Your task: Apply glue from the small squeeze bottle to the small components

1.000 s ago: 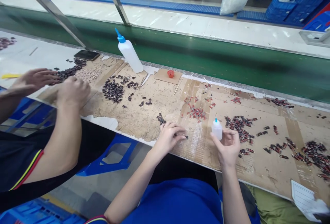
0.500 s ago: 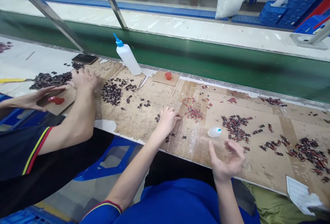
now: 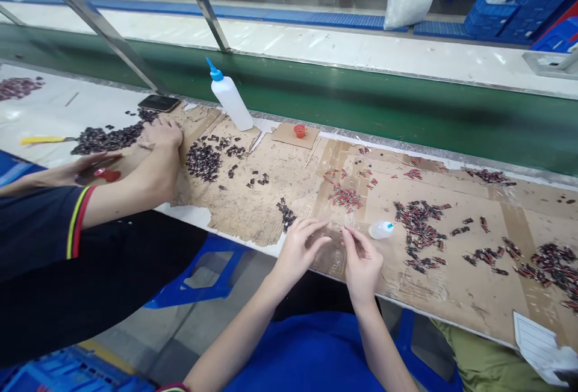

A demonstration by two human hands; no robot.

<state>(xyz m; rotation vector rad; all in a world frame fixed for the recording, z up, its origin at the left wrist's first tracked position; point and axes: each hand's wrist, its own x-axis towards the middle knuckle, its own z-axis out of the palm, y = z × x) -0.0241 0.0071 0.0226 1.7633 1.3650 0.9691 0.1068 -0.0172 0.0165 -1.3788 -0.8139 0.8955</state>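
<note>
My left hand (image 3: 300, 246) hovers over the front edge of the cardboard-covered bench (image 3: 451, 295), its fingers stretched out and apart. Just to its right, my right hand (image 3: 362, 261) has thumb and forefinger drawn together at their tips; whatever they pinch is too small to make out. The two hands almost touch. A small white glue bottle with a blue tip (image 3: 380, 230) lies on its side just right of my right hand. A little pile of black parts (image 3: 286, 212) sits just above my left hand, and red-and-black parts (image 3: 345, 198) lie beyond.
A co-worker on the left rests one hand (image 3: 165, 133) by a black parts pile (image 3: 203, 160) and the other (image 3: 85, 166) near a red piece. A large squeeze bottle (image 3: 232, 100), red cap (image 3: 298, 130), phone (image 3: 158, 103), more parts (image 3: 418, 223) and a paper (image 3: 537, 344) are on the bench; a green conveyor belt (image 3: 406, 109) runs behind.
My right hand let go of the small glue bottle, which now lies on its side. Both hands came together at the bench's front edge. The co-worker's hand moved up to the parts.
</note>
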